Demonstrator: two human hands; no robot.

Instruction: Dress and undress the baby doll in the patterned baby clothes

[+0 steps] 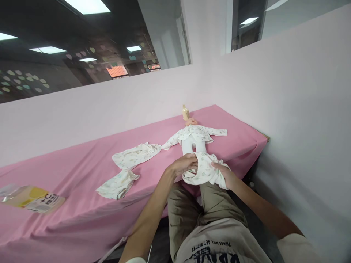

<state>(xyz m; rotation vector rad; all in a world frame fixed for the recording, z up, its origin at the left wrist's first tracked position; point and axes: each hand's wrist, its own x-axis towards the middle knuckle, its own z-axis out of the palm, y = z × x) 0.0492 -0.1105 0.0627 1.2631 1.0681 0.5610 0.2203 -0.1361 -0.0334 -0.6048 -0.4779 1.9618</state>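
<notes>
A baby doll point(192, 121) lies on its back on a pink-covered table, wearing a white patterned long-sleeved top point(195, 133). Its white legs point(187, 146) point towards me. Over the near edge I hold a pair of white patterned baby pants point(204, 170), close to the doll's feet, which are hidden. My left hand point(186, 164) is closed at the opening of the pants, some fingers inside it. Bunched cloth on the other side is gripped by my right hand point(223, 172), its thumb on top.
Two more patterned baby garments point(137, 155) point(117, 184) lie to the left. A small yellowish bottle point(185, 112) stands behind the doll's head. At far left a large labelled plastic bottle point(35, 199) lies on the pink cloth point(82, 175). White walls point(296, 95) border the back and right.
</notes>
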